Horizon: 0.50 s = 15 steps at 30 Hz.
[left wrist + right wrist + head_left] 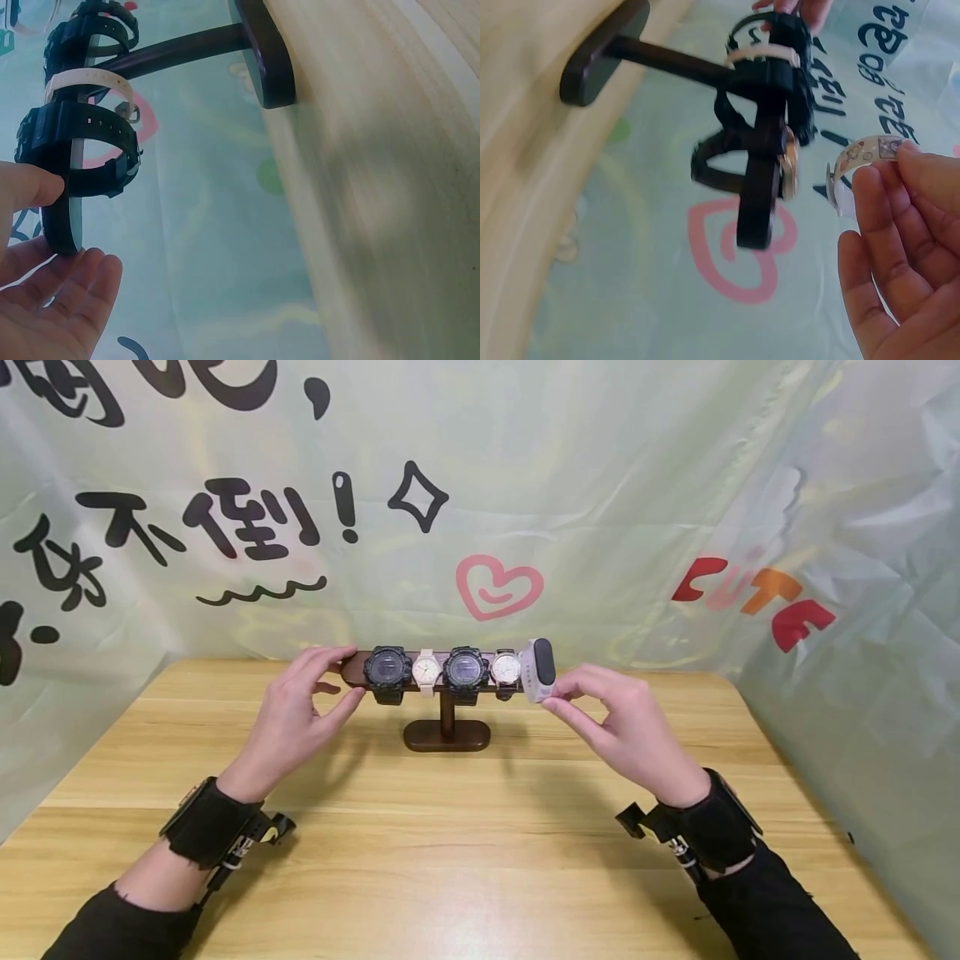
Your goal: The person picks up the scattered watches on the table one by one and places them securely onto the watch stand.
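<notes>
A dark brown wooden watch stand [447,731] carries several watches along its crossbar. From the left these are a chunky black digital watch [388,667], a slim pale-strapped watch [427,669], a second black digital watch [465,668] and a dark-strapped watch [506,669] with a white dial. My left hand [296,702] grips the crossbar's left end, thumb in front and fingers around the tip. In my right hand [618,718], thumb and fingers pinch a white smart band [534,671] with a black face. The right wrist view shows that band [866,152] apart from the bar's bare end [756,217].
The stand's base rests on a light wooden table [450,860], towards its back edge. Behind it hangs a pale green cloth [600,510] with black lettering and a pink heart. The cloth continues along the right side.
</notes>
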### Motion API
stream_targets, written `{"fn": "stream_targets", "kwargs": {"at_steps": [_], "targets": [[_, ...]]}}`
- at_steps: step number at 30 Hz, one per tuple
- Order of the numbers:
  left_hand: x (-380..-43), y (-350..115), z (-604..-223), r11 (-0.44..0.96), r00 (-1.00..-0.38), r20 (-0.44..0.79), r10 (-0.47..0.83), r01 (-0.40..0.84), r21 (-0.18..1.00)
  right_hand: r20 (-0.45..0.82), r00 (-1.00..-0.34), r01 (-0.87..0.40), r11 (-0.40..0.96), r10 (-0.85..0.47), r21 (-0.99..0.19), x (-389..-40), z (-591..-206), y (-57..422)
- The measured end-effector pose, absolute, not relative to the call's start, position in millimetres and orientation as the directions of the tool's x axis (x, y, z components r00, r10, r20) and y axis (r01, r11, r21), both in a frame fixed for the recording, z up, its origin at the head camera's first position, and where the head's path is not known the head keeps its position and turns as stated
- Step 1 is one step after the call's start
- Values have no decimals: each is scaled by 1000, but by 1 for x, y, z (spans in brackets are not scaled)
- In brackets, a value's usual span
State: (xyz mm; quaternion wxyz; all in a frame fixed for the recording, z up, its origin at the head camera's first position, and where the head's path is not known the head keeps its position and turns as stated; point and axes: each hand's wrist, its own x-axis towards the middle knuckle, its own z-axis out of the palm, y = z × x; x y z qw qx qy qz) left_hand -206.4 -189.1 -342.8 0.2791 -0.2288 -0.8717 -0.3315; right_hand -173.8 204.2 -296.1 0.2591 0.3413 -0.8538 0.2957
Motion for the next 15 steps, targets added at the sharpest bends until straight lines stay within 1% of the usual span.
{"fn": "stream_targets", "kwargs": {"at_steps": [9,15], "targets": [[-206,-189,-345,668,-740,637,218,589,455,667,-632,-706,648,-394,-286,-180,-289,222],[-207,-190,-345,658,-738,639,217,594,463,664,-645,-687,668,-379,-286,-183,-287,229]]}}
